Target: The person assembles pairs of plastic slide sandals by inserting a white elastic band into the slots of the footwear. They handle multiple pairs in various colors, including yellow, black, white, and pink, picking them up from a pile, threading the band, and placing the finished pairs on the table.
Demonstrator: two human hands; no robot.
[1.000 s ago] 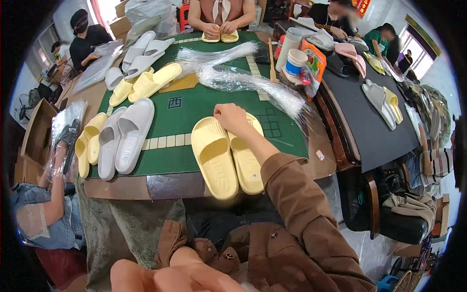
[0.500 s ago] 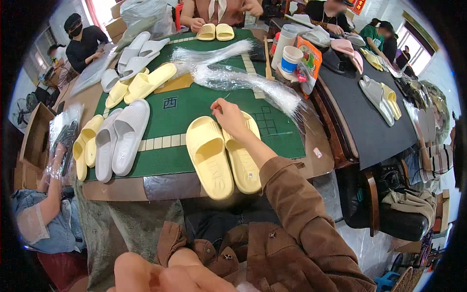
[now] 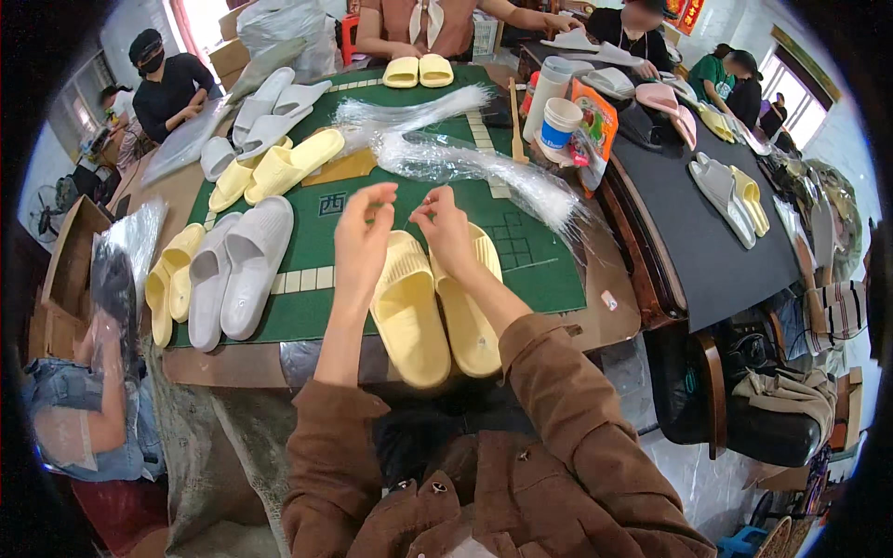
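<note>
Both hands are up at the toe end now, and from my remote seat I put the work on this pair at midway: the left yellow slipper (image 3: 412, 321) and right yellow slipper (image 3: 472, 325) are set out side by side at the table's near edge, insoles up, toes pointing away, so the laying out is done. I make out no tie joining the 2, so the fine fingerwork by the straps looks left to do. My left hand (image 3: 365, 228) hangs just beyond the left slipper's strap, half open, fingers curled and thumb apart, with nothing I can see in its hold. My right hand (image 3: 444, 228) is over the toe of the right slipper, fingertips drawn in near the thumb; a thin strand could be there, but it's too small for me to tell. Beyond, clear strands (image 3: 446, 156) lie across the green mat (image 3: 312, 232), plenty unused. Off to the left sit 1 grey pair (image 3: 259, 270) and, next to it, 1 yellow pair (image 3: 160, 293); whether those are finished, I can't tell. Across the table, a co-worker (image 3: 395, 23) has 1 more pale yellow pair (image 3: 401, 73) close by.
</note>
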